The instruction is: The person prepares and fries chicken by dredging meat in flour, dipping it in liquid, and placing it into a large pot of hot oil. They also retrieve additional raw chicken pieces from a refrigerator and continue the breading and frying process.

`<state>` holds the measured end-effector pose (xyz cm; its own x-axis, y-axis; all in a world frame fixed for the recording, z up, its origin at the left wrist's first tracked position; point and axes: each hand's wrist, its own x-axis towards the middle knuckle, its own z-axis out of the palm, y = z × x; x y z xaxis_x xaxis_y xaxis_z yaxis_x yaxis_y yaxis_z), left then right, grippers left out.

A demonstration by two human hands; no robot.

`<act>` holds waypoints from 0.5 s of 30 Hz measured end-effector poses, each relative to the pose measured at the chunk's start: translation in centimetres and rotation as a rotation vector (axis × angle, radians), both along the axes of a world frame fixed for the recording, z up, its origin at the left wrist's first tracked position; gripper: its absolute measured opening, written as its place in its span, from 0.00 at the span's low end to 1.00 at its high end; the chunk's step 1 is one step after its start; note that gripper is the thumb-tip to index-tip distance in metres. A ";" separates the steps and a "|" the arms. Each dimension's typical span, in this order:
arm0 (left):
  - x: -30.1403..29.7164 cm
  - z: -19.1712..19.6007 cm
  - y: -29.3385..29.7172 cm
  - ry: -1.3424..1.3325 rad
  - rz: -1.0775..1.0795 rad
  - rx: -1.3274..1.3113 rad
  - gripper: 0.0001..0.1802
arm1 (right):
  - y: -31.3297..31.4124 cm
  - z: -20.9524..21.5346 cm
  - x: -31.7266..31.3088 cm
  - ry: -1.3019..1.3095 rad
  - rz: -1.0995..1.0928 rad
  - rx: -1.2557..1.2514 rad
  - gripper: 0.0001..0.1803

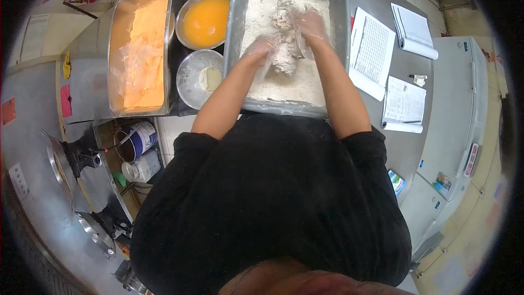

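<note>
Head view, inspector: both gloved hands are in the grey tub [341, 16] of flour. The left hand [261, 48] and right hand [311, 24] are each pressed against the floured meat pieces [284, 49], fingers curled around them.

Second: Surroundings?

Inspector: Left of the tub sit an orange-liquid bowl [204, 19], a pale batter bowl [201, 79] and a crumb tray [143, 49]. Papers [371, 49] lie right on the tabletop [406, 147]. Nothing obstructs.
</note>
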<state>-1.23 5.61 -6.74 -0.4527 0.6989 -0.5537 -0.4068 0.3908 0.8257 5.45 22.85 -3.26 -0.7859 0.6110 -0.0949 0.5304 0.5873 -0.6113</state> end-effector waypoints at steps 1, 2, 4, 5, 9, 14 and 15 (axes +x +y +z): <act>0.9 -0.7 0.3 -0.088 0.065 0.125 0.17 | 0.8 -2.7 -0.2 0.030 -0.022 0.008 0.17; 1.2 -0.7 0.9 -0.191 0.089 0.088 0.16 | 1.5 -4.9 -0.4 0.049 -0.042 0.010 0.17; 1.6 -1.0 1.4 -0.377 0.143 0.024 0.14 | 1.7 -6.9 -0.6 0.088 -0.286 -0.426 0.17; 1.6 -1.2 1.7 -0.439 0.140 0.037 0.13 | 1.9 -7.5 -0.6 0.109 -0.407 -0.643 0.18; 1.1 -1.4 1.8 -0.785 0.194 0.194 0.12 | 0.4 -6.7 0.6 -0.078 -0.107 -0.239 0.18; 2.2 -3.4 2.4 -0.720 0.293 0.237 0.11 | -2.1 -6.2 2.0 -0.258 -0.150 0.023 0.18; 3.1 -3.6 3.0 -0.664 0.315 0.202 0.11 | -2.1 -7.9 2.8 -0.286 -0.139 0.085 0.19</act>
<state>1.86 8.57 -10.37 -0.2637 0.7087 -0.6543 -0.9104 0.0413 0.4117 8.29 20.79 -11.15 -0.6434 0.7255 -0.2441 0.7521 0.5398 -0.3780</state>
